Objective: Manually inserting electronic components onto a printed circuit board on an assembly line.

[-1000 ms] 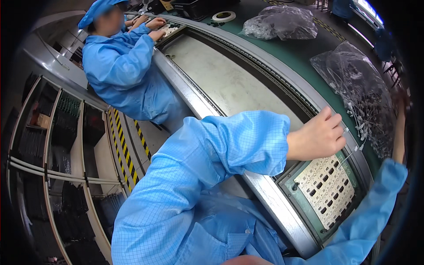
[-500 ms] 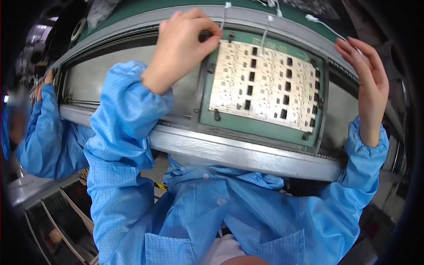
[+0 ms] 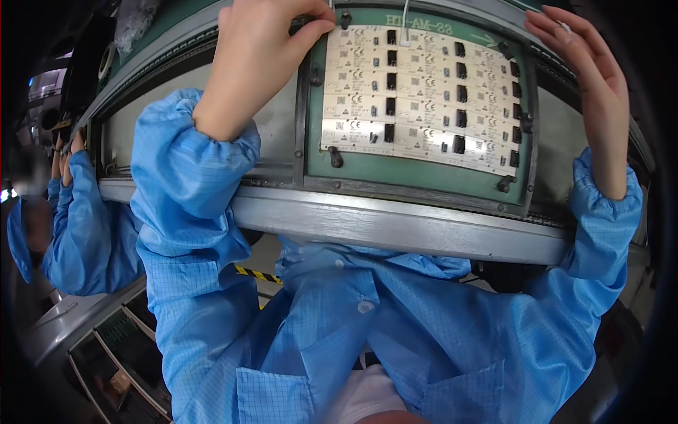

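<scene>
Silver rail (image 3: 402, 224) fronts the green carrier (image 3: 395, 172), which bears a white board panel (image 3: 427, 92). Black components (image 3: 461, 93) already sit there in columns; one white connector (image 3: 405, 41) rests by its far edge. Near the carrier's far-right corner, the right hand (image 3: 590, 71) loosely holds a small white piece (image 3: 565, 27), seemingly unplaced; at the far-left, the left hand (image 3: 258, 49) pinches, contents hidden.

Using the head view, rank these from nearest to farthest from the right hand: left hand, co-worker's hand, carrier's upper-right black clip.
From the right hand:
1. Upper-right black clip: just left, on the green carrier.
2. Left hand: by the carrier's upper-left corner.
3. Co-worker's hand: far left.
</scene>
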`<action>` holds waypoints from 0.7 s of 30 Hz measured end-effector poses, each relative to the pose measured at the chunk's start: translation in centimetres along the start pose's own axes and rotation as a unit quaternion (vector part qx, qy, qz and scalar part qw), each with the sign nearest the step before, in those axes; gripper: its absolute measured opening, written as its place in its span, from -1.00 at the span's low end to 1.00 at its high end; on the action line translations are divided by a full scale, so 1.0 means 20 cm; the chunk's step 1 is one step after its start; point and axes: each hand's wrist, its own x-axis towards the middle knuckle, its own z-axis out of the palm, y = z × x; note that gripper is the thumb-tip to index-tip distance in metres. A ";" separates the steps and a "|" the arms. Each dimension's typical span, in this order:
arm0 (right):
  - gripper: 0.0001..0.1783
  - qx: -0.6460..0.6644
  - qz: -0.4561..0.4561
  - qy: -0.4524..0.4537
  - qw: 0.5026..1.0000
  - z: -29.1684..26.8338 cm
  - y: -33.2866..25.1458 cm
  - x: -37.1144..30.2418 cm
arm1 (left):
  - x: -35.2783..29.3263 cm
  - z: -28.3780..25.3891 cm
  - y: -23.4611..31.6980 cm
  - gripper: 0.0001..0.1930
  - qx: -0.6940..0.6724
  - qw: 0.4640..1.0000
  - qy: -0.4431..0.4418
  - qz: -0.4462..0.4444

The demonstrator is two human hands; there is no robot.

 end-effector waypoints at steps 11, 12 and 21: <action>-0.51 -0.055 -0.213 -0.283 0.934 -0.39 0.39 0.35 | -0.03 -0.01 0.02 -0.95 -0.047 0.998 -0.033 -0.041; -0.52 -0.059 -0.210 -0.281 0.934 -0.40 0.38 0.35 | -0.02 -0.02 0.05 -0.96 -0.052 0.995 -0.039 -0.069; -0.54 0.016 -0.169 -0.269 0.948 -0.32 0.31 0.25 | -0.10 0.06 -0.05 -0.92 0.083 0.990 0.057 0.094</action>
